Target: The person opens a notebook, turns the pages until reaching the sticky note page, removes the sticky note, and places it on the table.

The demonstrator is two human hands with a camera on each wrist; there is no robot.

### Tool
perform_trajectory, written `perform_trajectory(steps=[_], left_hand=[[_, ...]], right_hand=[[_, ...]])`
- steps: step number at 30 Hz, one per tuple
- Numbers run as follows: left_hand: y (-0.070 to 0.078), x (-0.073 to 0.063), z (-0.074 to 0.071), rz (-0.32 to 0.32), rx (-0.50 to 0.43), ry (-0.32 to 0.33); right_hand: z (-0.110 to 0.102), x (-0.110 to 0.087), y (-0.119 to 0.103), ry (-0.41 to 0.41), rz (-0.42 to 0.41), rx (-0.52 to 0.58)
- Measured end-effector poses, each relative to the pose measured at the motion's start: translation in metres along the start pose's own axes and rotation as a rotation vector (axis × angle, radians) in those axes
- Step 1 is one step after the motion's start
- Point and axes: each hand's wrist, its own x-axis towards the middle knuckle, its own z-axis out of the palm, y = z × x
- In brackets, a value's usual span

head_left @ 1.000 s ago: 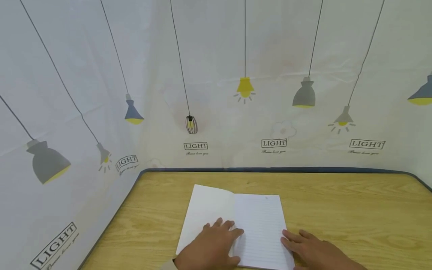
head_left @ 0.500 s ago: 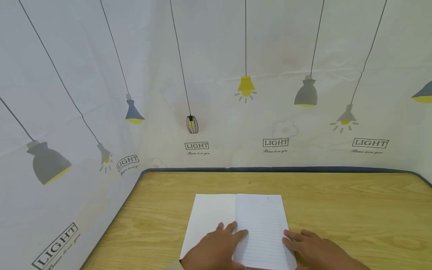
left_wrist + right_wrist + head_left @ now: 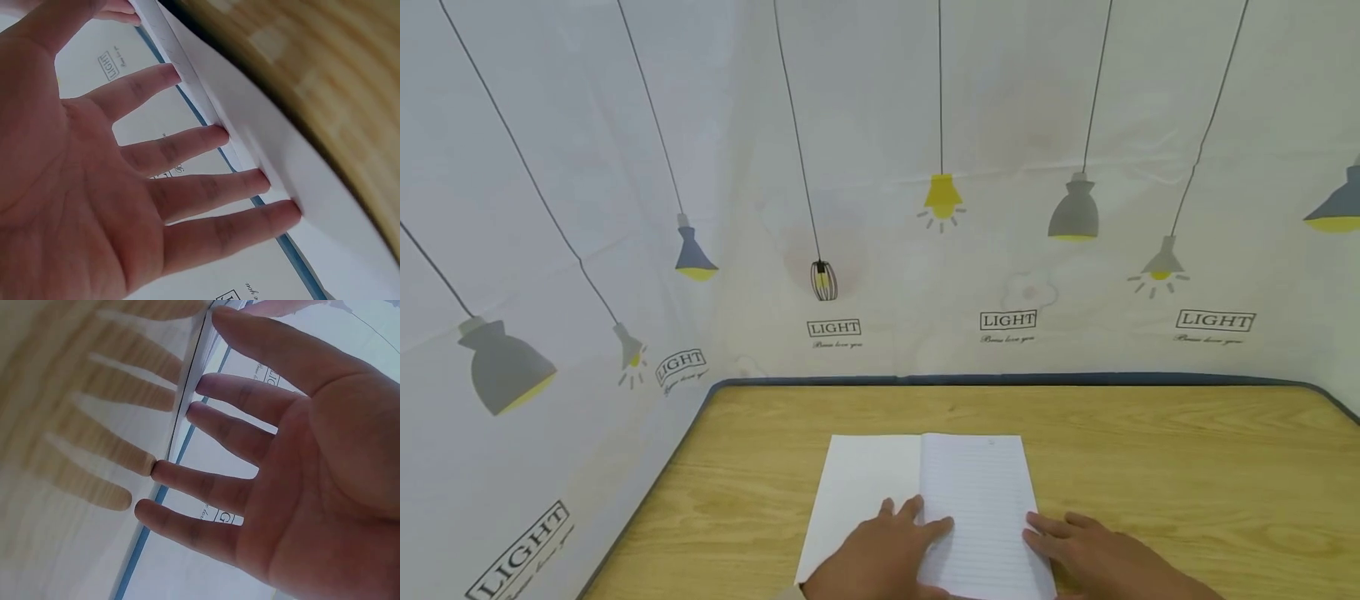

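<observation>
White paper makes up the one notebook (image 3: pixel 977 483) in view, lying open with two facing pages, plain on the left and ruled on the right. It rests on one wood-grained table (image 3: pixel 1187 467), in the lower middle of the head view, between and beneath two bare hands. The left hand (image 3: pixel 880 554) lies across the fold, its fingers straight and spread; in the left wrist view four fingertips touch the paper. The right hand (image 3: pixel 1101 552) is at the ruled page's outer edge, its fingers also extended and spread, gripping nothing. One pale sleeve (image 3: pixel 792 592) shows at the left wrist. Around the table hangs a pale backdrop (image 3: pixel 880 125), where the head view shows eight printed lamps (image 3: pixel 1073 212) and five boxed "LIGHT" labels (image 3: pixel 1009 320), above one blue border (image 3: pixel 1000 379).
</observation>
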Motion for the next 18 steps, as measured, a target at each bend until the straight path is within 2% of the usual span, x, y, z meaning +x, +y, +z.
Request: perform_trajectory(steps=[6, 13, 18], left_hand=[[0.0011, -0.0021, -0.0010, 0.008, 0.009, 0.015], [0.0014, -0.0055, -0.0044, 0.005, 0.001, 0.007], [0.0012, -0.0079, -0.0070, 0.014, 0.003, 0.003]], right_hand=[[0.0008, -0.0013, 0.0029, 0.045, -0.054, -0.096], [-0.0054, -0.0042, 0.0021, 0.000, 0.014, 0.009], [-0.0069, -0.0080, 0.0064, 0.031, -0.038, -0.008]])
